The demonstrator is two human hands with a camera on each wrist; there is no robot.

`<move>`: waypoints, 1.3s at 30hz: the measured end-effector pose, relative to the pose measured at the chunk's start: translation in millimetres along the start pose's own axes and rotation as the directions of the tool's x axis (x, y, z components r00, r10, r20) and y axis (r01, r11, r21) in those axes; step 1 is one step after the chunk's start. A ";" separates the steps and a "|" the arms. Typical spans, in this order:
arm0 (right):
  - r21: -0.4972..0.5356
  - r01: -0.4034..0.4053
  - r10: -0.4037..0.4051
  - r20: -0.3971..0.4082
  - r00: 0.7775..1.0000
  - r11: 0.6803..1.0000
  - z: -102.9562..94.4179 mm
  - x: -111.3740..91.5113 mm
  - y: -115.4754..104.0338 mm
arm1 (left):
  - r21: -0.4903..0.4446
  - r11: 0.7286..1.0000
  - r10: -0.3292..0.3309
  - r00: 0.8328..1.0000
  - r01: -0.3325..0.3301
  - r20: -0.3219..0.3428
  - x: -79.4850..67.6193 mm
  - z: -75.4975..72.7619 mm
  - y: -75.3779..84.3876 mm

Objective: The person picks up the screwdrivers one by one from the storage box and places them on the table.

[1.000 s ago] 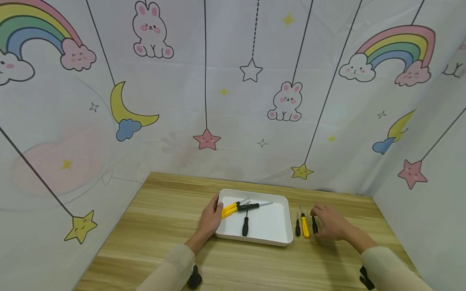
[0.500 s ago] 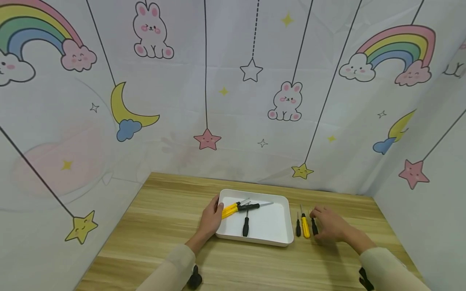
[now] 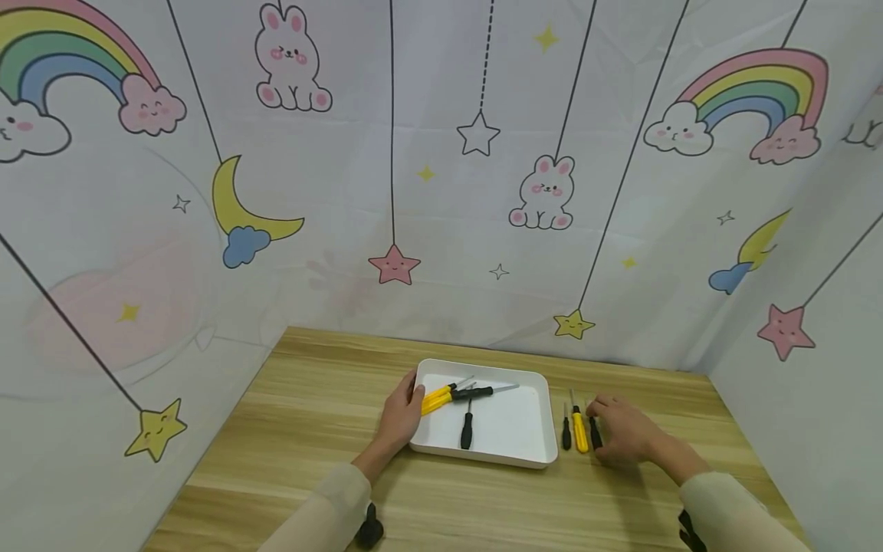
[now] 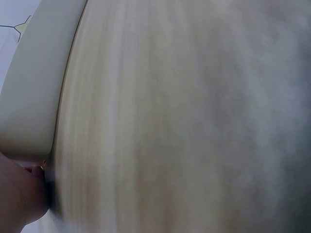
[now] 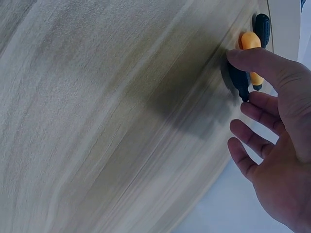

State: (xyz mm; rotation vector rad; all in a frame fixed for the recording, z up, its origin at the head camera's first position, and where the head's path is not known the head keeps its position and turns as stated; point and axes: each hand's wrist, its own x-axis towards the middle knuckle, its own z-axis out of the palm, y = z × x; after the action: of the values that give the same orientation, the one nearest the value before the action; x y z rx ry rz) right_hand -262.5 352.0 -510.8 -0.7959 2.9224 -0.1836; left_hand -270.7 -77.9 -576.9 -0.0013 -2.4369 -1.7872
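My left hand grips the left wall of a white tray, thumb over its rim; the left wrist view shows the tray's outer side. Inside the tray lie yellow-handled screwdrivers and two black-handled ones, one nearly upright in the picture. Right of the tray, my right hand pinches a black screwdriver lying on the table, thumb at the handle's end and a fingertip near its neck. The other fingers are loosely bent. Beside it lie a yellow screwdriver and a small black screwdriver.
The wooden table meets a patterned white cloth at its back edge, and cloth also hangs at both sides. A black object sits at the left sleeve, another at the right sleeve.
My right hand has shifted slightly left with the black screwdriver, whose handle now lies a little nearer the yellow one. The left hand and tray stay put.
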 end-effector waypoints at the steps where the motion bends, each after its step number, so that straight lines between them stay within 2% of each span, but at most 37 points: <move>1: 0.002 -0.004 0.004 0.002 1.000 1.000 0.1 -0.1 -0.5 | -0.002 1.000 0.000 1.000 0.000 0.001 0.0 0.0 0.2; 21: 0.011 -0.034 0.034 -0.004 0.999 0.999 10.3 1.1 6.2 | 0.019 1.000 0.003 1.000 -0.003 -0.010 1.1 1.3 -1.3; 32: 0.035 -0.066 0.066 0.002 0.998 0.997 -1.4 -3.3 1.2 | 0.018 1.000 -0.010 1.000 0.010 -0.011 1.4 0.9 0.2; 39: 0.042 -0.057 0.057 -0.014 0.998 0.998 -9.5 -1.4 -0.6 | 0.020 1.000 -0.016 1.000 0.016 -0.011 1.7 0.9 0.1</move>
State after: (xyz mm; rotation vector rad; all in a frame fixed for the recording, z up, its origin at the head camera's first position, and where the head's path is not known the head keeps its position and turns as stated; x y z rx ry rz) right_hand -262.3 353.1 -501.2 -0.7070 2.9407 -0.2450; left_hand -272.4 -77.1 -576.9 0.0299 -2.4535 -1.7649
